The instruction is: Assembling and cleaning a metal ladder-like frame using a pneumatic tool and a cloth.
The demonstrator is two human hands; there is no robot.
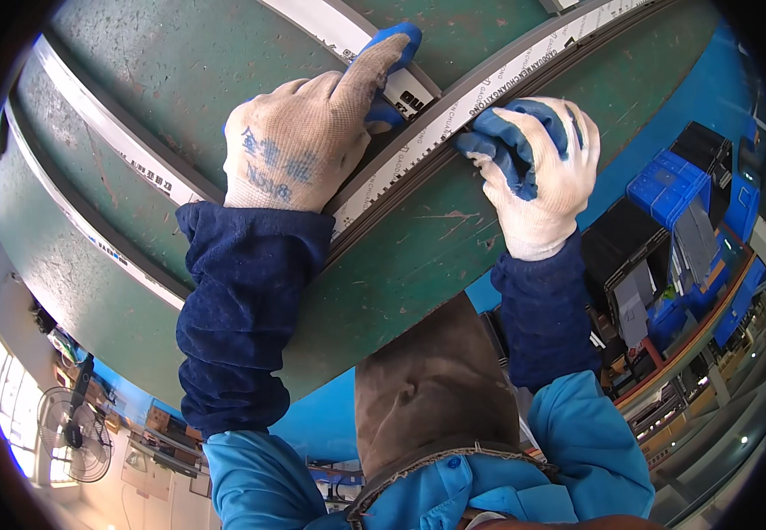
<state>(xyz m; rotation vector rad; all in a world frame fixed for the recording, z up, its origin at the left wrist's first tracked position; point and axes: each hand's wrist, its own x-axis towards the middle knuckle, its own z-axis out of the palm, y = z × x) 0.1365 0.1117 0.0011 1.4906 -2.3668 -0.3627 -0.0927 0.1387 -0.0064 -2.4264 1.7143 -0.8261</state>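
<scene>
My left hand (pixel 290 141), in a white knit glove with blue-coated fingertips, grips the end of a crosswise frame profile (pixel 326 25) between thumb and forefinger. That end meets a long grey window-frame profile (pixel 392 179) with printed white film, running diagonally along the bench's near edge. My right hand (pixel 542 168), gloved alike, is closed at the near side of the long profile. Its bent fingertips touch the dark grooved edge; anything pinched between them is hidden.
Two more film-covered profiles (pixel 105 119) (pixel 74 208) lie at left on the worn green bench (pixel 436 238). Blue crates (pixel 668 187) and black bins stand on a rack at right. A standing fan (pixel 74 433) is at lower left.
</scene>
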